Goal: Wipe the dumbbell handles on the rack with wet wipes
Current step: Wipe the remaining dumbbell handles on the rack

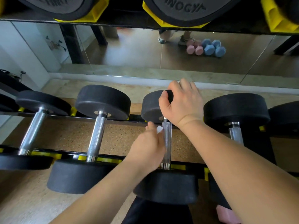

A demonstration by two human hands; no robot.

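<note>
dumbbells, lower tier: I count four black round-headed ones with their chrome handles in view, lying side by side across the rack [111, 159]. Part of a further head shows at each edge.
third dumbbell [166, 186]: third of the four from the left, with a head at each of the two rack rails.
handle [167, 147]: one, knurled chrome, running away from the camera between the rails.
wet wipe [159, 130]: one, white. Only a small corner shows, against the handle's left side near the far head.
upper tier: three black heads partly in view, with yellow cradles [97, 13] beside them.
mirror [129, 50]: behind the rack. It reflects small dumbbells [210, 49] on the floor, two pink and two blue as far as I can read.
left hand [148, 144]: set against the handle's left side, fingertips pinching the wipe onto the metal. I cannot tell whether the fingers wrap underneath.
right hand [182, 101]: curled over the top of the third dumbbell's far head, thumb on the near face and fingers over the far rim.
pink object [226, 214]: one, low right, partly hidden by the right forearm. I cannot identify it.
</note>
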